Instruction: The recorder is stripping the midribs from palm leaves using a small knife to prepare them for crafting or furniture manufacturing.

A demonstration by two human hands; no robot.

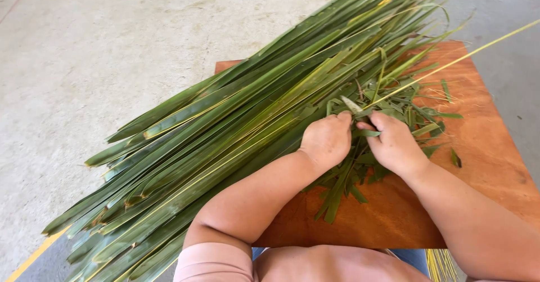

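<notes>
The left hand (326,140) and the right hand (395,144) sit close together on the brown board (484,147). Both are curled shut, and they pinch one thin leaf strip (444,65) between the fingers. Something small and pale (352,105) sticks up between the two hands. It could be a blade, but I cannot tell.

To do this well, I think the hands should hold the strip tight, stay close together and pull slowly along it, so it peels clean and does not snap. Fingertips should keep out of the way of that pale tip.

The strip is long and thin. It starts at the hands and points up and to the right, far past the board's edge.

The big pile of leaves (225,130) lies to the left of the hands, partly on the board and partly over the floor (84,46). These leaves run from bottom left to top right. Short green scraps (343,186) lie under and around the hands.
</notes>
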